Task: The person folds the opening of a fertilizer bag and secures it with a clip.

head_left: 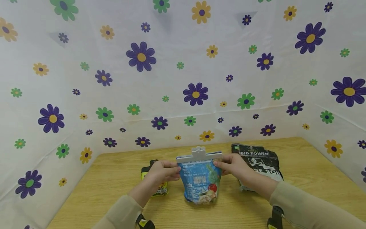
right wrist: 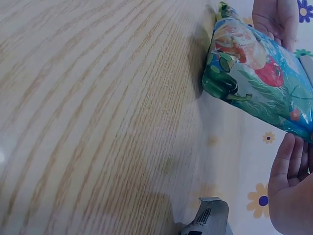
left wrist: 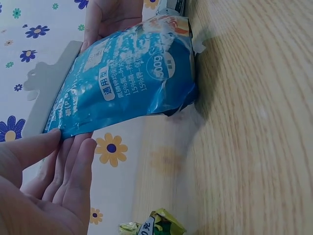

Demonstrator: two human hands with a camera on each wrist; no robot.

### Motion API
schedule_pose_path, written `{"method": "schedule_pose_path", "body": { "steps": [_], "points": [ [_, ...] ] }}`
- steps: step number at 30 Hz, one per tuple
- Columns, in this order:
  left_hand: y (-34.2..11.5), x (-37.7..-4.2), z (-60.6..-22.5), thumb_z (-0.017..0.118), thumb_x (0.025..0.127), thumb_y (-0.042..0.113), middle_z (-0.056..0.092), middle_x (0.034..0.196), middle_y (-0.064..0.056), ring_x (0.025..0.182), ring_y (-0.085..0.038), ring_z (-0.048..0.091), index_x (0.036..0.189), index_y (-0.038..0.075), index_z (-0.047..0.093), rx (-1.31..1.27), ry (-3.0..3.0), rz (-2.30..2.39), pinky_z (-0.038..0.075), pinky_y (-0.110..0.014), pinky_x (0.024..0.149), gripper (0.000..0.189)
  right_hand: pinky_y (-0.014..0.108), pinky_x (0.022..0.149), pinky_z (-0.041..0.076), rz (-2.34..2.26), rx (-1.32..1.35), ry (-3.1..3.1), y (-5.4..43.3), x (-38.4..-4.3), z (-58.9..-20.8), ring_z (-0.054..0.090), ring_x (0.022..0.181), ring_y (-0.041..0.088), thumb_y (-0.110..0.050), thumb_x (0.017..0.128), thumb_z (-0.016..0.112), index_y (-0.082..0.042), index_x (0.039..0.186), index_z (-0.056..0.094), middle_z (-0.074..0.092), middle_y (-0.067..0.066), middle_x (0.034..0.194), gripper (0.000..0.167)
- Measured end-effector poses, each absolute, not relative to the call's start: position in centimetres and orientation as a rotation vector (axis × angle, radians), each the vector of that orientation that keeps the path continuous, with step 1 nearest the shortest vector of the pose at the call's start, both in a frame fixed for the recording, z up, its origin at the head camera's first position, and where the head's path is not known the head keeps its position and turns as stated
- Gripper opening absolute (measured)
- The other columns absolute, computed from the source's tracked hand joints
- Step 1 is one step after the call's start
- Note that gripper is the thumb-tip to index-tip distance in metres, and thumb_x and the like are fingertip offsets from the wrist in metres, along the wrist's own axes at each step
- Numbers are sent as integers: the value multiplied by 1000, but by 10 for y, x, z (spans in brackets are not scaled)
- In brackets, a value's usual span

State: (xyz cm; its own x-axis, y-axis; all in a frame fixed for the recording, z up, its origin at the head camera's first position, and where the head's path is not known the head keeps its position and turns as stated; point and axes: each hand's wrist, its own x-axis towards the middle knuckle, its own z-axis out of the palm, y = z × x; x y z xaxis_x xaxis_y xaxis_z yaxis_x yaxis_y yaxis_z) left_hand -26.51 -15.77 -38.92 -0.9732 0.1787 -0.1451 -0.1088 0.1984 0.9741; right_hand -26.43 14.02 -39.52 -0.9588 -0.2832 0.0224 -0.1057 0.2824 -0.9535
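Note:
A blue plastic pouch (head_left: 197,181) with vegetable pictures stands upright at the middle of the table, its lower end at the tabletop. Across its top edge sits a long white sealing clip (head_left: 199,155). My left hand (head_left: 160,173) pinches the pouch's upper left edge just under the clip, thumb in front in the left wrist view. On the opposite side, my right hand (head_left: 235,167) pinches the upper right edge. White print covers the pouch's face (left wrist: 127,73) in the left wrist view; the right wrist view shows a green pepper and tomato picture (right wrist: 259,78).
Behind my left hand lies a small yellow bag with a black top (head_left: 163,190), partly hidden. A black bag (head_left: 257,156) marked BUD POWER lies to the right, partly behind my right hand. Flower-printed cloth (head_left: 171,79) borders the wooden table (head_left: 114,178).

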Motion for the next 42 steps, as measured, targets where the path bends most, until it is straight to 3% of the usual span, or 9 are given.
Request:
{"method": "schedule_pose_path", "body": {
  "steps": [6,18,27,33,42],
  "points": [
    [-156,-266,-393,69,103,5,76,96,-11,80,-13,76,123,-13,70,28,2238,1883,69,-32,82,27,40,89,68,-1781,-327,2367,138,-265,-395,70,82,8,-19,108,65,10,117,74,75,11,111,31],
    [-151,-266,-392,67,103,2,78,108,-20,88,-18,78,125,-11,71,-53,2241,1924,69,-36,87,25,37,86,68,-1784,-146,2386,132,-274,-396,69,82,9,-21,106,68,9,116,76,76,11,107,32],
    [-150,-267,-393,66,106,8,78,106,-18,88,-17,77,127,-10,69,-76,2235,1924,68,-36,88,28,37,88,67,-1775,-45,2371,130,-283,-398,69,82,10,-21,104,70,10,115,75,75,12,106,33],
    [-151,-269,-393,65,106,10,78,110,-22,91,-18,78,131,-12,66,-77,2225,1921,68,-36,88,33,40,94,67,-1810,-67,2318,132,-285,-399,72,87,11,-11,101,72,16,126,66,72,20,115,37],
    [-148,-268,-396,62,108,10,71,130,-28,108,-26,76,140,-12,60,-37,2235,1884,65,-41,100,39,42,98,65,-1787,-55,2330,132,-286,-404,73,99,18,-6,100,71,18,135,58,67,25,122,44]
  ]
}}
